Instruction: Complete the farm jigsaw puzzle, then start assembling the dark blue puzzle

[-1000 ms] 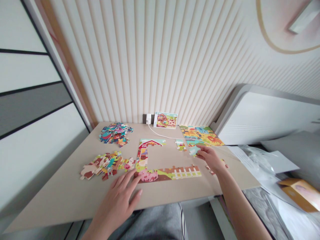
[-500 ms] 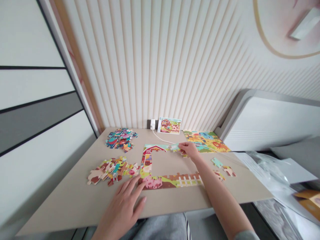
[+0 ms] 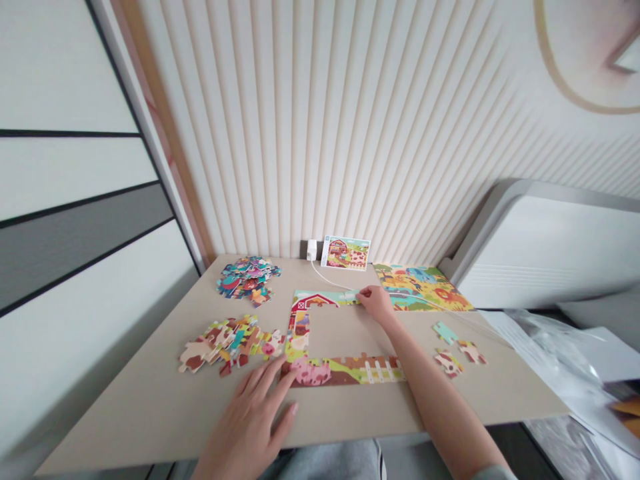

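Note:
A farm jigsaw puzzle (image 3: 345, 375) lies partly assembled on the table, its left side, bottom edge and part of its top edge joined around a bare middle. My right hand (image 3: 376, 303) pinches a pale green-blue puzzle piece (image 3: 351, 297) at the right end of the top edge, beside the red barn roof. My left hand (image 3: 260, 410) rests with fingers spread, its fingertips touching the lower left corner by the pink pig. Just left of the puzzle sits a pile of loose farm pieces (image 3: 227, 343).
Behind that pile is a heap of blue and purple pieces (image 3: 247, 277). A picture card (image 3: 346, 253) leans at the wall beside a white charger (image 3: 311, 251) with a cable. A finished animal puzzle (image 3: 425, 287) lies at the back right. Several loose pieces (image 3: 449, 363) are at the right.
My right hand has brought the piece down level against the top edge, close to the barn section. My left hand stays at the corner. The view has shifted slightly.

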A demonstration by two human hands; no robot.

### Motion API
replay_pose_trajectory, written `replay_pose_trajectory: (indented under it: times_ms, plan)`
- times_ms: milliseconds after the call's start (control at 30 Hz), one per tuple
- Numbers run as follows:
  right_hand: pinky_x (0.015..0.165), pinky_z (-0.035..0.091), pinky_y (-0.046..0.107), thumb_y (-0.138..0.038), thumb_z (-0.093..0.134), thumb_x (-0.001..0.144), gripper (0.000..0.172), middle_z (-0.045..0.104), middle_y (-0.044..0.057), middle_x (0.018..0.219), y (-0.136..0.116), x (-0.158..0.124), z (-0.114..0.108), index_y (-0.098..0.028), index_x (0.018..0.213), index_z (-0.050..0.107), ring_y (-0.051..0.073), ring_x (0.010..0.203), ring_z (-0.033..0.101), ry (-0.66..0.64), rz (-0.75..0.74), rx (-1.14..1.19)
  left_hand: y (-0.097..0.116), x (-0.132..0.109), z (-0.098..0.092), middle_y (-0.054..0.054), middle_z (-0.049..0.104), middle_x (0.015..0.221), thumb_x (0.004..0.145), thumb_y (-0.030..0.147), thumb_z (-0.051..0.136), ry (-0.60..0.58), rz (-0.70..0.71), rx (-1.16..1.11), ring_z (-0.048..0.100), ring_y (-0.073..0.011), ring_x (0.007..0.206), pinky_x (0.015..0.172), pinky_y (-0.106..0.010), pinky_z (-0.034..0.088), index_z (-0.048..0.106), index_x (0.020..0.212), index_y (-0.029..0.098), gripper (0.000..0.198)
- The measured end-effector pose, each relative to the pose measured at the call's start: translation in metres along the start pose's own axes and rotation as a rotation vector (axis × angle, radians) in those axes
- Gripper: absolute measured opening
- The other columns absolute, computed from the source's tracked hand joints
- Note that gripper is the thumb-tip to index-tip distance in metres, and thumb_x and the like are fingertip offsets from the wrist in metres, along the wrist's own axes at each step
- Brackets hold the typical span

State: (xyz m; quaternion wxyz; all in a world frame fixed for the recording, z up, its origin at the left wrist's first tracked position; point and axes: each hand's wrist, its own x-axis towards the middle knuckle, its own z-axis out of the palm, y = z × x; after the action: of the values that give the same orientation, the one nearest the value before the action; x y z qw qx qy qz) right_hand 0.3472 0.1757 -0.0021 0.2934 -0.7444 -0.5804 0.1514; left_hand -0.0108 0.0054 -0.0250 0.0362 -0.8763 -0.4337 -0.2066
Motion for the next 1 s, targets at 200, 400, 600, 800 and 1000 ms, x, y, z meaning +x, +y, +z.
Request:
replay_pose_trajectory:
  times_ms: [200,400,600,800,1000]
  plan:
    - [0.075,0.044,0.029,-0.027,0.064,0.087,0.015,0.075,0.009,0.089,-0.008,-0.008,-0.001,-0.017,0.09,0.074,0.023,0.087,0.068,0.013,-0.064,-0.199,0.001,0.001,-0.001,-0.005,0.05,0.152,0.097,0.039,0.056,-0.002,0.0,0.004,0.048,-0.0296,0.135,0.107,-0.045,0.047,0.05,0.146,0.031,0.051]
    - [0.084,0.043,0.029,-0.032,0.062,0.091,0.023,0.069,0.012,0.112,-0.012,-0.02,-0.004,-0.02,0.105,0.075,0.024,0.103,0.064,0.034,-0.127,-0.317,0.0,0.001,0.0,-0.004,0.049,0.153,0.097,0.04,0.055,-0.007,-0.009,-0.004,0.047,-0.0297,0.136,0.108,-0.046,0.046,0.049,0.147,0.031,0.051]
    - [0.087,0.043,0.027,-0.028,0.058,0.093,0.022,0.073,0.01,0.099,-0.012,-0.018,-0.002,-0.021,0.091,0.079,0.022,0.099,0.064,-0.021,-0.206,-0.345,-0.001,0.0,0.0,-0.004,0.049,0.152,0.097,0.04,0.056,-0.005,-0.013,-0.018,0.047,-0.0302,0.136,0.107,-0.046,0.046,0.05,0.147,0.032,0.051]
    - [0.089,0.046,0.029,-0.03,0.056,0.093,0.028,0.074,0.009,0.109,0.023,-0.013,-0.03,-0.021,0.107,0.079,0.023,0.1,0.067,0.014,-0.196,-0.307,-0.001,-0.001,0.0,-0.004,0.048,0.153,0.097,0.04,0.055,-0.005,-0.007,0.002,0.047,-0.0295,0.136,0.108,-0.045,0.046,0.049,0.147,0.032,0.051]
    - [0.084,0.047,0.033,-0.031,0.055,0.091,0.03,0.077,0.01,0.104,0.068,-0.02,-0.064,-0.02,0.103,0.08,0.026,0.096,0.068,0.053,-0.128,-0.284,0.0,0.0,0.0,-0.003,0.047,0.154,0.097,0.04,0.056,-0.002,-0.002,0.003,0.047,-0.0295,0.138,0.108,-0.045,0.046,0.047,0.149,0.032,0.053]
